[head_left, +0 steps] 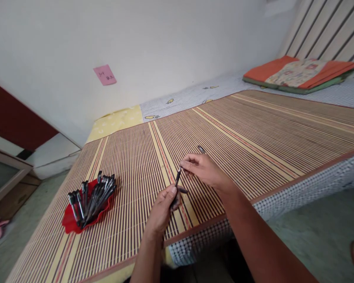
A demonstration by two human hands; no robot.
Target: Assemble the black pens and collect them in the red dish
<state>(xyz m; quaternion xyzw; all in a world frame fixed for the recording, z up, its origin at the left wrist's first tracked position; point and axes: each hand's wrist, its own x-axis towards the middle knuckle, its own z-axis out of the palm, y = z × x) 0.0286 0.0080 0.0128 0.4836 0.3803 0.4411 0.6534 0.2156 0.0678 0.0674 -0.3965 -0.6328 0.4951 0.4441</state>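
one black pen [177, 178] pinched low by the left hand [163, 203], its top by the right hand [203, 169], over ten gel pens [96, 196] held in one red dish [68, 225]

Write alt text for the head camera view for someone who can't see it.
A person's left hand holds a dark pen with the right hand at its far end, above a striped mat. To the left, a red dish on the mat holds many more pens.

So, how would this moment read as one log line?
left hand: holding pen | right hand: pinching the pen's far end | red dish: on striped mat, holding more pens
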